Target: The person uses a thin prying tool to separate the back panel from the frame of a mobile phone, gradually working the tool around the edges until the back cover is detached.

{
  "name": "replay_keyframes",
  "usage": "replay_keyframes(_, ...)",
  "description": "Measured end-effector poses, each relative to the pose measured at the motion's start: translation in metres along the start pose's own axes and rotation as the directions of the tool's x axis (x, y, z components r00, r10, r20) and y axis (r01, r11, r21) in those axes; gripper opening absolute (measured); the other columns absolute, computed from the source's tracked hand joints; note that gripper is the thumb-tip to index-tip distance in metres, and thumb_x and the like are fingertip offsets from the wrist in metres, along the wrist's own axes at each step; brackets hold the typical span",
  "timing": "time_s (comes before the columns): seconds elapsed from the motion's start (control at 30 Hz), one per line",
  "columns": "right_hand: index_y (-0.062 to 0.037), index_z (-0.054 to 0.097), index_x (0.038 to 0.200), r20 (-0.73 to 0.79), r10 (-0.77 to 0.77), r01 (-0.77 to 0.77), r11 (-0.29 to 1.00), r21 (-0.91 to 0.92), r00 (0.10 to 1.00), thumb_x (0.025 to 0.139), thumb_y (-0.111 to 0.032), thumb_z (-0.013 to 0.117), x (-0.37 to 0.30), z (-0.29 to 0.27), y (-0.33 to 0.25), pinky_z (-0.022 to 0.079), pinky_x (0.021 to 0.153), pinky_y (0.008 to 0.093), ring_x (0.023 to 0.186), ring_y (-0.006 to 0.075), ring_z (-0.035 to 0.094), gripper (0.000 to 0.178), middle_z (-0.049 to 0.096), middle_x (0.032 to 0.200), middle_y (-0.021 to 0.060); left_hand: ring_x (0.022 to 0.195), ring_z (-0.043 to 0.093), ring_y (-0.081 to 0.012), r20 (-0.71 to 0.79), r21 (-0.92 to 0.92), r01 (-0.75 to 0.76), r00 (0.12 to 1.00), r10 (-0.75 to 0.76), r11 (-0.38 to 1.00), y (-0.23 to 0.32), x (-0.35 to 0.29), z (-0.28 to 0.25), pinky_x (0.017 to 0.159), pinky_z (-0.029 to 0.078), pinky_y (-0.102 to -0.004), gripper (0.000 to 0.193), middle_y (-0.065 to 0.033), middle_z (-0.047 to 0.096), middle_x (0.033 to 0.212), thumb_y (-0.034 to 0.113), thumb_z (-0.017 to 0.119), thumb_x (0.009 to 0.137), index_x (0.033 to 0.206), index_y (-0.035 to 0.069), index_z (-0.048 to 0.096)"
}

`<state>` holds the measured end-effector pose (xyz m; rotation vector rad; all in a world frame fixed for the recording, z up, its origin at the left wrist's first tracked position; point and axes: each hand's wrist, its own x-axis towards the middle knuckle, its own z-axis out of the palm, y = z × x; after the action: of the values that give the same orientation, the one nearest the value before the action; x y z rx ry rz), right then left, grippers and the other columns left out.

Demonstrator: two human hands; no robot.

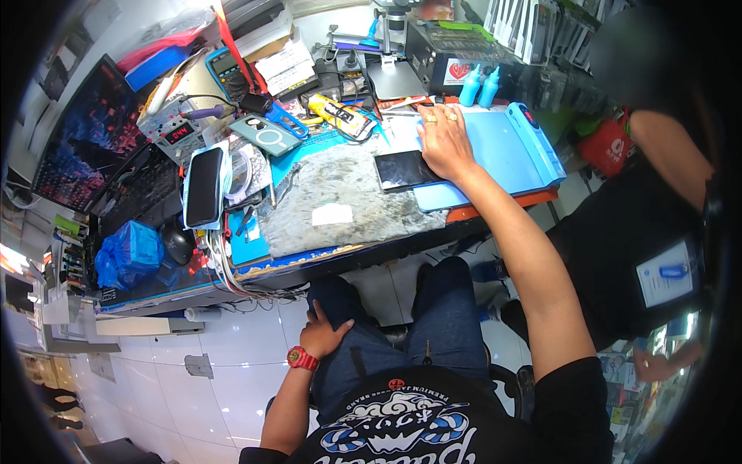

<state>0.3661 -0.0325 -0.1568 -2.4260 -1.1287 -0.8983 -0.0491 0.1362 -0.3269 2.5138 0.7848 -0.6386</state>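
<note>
My left hand (325,334) lies on my left thigh with its fingers spread, holding nothing; a red watch (302,358) is on that wrist. Over the bench, my right hand (445,143) reaches onto a light blue work mat (495,151), fingers stretched forward toward small tools at its far edge. Nothing shows in those fingers, though what lies beneath the palm is hidden. A dark-screened phone (402,170) sits just left of this hand, partly on the mat and partly on a grey stained cloth (309,189). A white paper scrap (331,214) rests on the cloth.
Left of the cloth are another phone (204,187), a grey phone back (266,134) and a power supply (178,135). Two blue bottles (479,87) stand behind the mat. A yellow tube (340,116) lies farther back. Another person (626,209) is at the right.
</note>
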Motion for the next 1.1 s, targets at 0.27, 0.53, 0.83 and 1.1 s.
replay_keyframes(0.27, 0.0012, 0.068, 0.117, -0.023, -0.117, 0.116, 0.992, -0.058, 0.993, 0.089, -0.014, 0.068, 0.02, -0.039, -0.045, 0.041, 0.106, 0.0488, 0.117, 0.0362, 0.058, 0.032, 0.066, 0.116, 0.0183, 0.11, 0.066, -0.0499, 0.021, -0.015, 0.01, 1.0, -0.01, 1.0, -0.001, 0.0, -0.003, 0.087, 0.058, -0.0485, 0.127, -0.0424, 0.044, 0.142, 0.082, 0.053, 0.084, 0.158, -0.011, 0.009)
replay_keyframes(0.53, -0.001, 0.071, 0.094, 0.3, -0.396, 0.254, 0.872, 0.418, 0.868, 0.085, -0.018, 0.073, -0.007, -0.057, -0.169, 0.051, 0.084, 0.044, 0.096, 0.0345, 0.065, 0.019, 0.066, 0.096, 0.0161, 0.113, 0.064, -0.0508, -0.02, 0.0, -0.005, 1.0, 0.005, 1.0, 0.0, 0.002, 0.004, 0.088, 0.057, -0.0484, 0.124, -0.0435, 0.041, 0.145, 0.081, 0.053, 0.085, 0.158, -0.01, 0.011)
replay_keyframes(0.83, 0.0003, 0.071, 0.083, 0.349, -0.222, 0.06, 0.906, 0.42, 0.91, 0.074, -0.004, 0.068, -0.014, -0.036, -0.18, 0.056, 0.074, 0.0456, 0.088, 0.0366, 0.07, 0.011, 0.068, 0.089, 0.02, 0.123, 0.058, -0.0496, 0.165, 0.119, -0.358, 0.927, 0.337, 0.926, 0.035, -0.052, -0.044, 0.1, 0.052, -0.0479, 0.089, -0.0355, 0.047, 0.146, 0.062, 0.056, 0.096, 0.148, -0.008, 0.041)
replay_keyframes(1.1, 0.0008, 0.063, 0.097, 0.348, -0.116, -0.145, 0.755, 0.639, 0.93, 0.087, -0.005, 0.061, -0.07, -0.099, -0.165, 0.054, 0.08, 0.0498, 0.092, 0.0406, 0.066, 0.011, 0.063, 0.097, 0.0196, 0.099, 0.067, -0.0345, -0.185, -0.461, -0.831, 0.432, 0.883, 0.31, 0.123, -0.126, -0.203, 0.089, 0.052, -0.0423, 0.045, -0.0178, 0.071, 0.108, 0.03, 0.074, 0.094, 0.125, -0.001, 0.066)
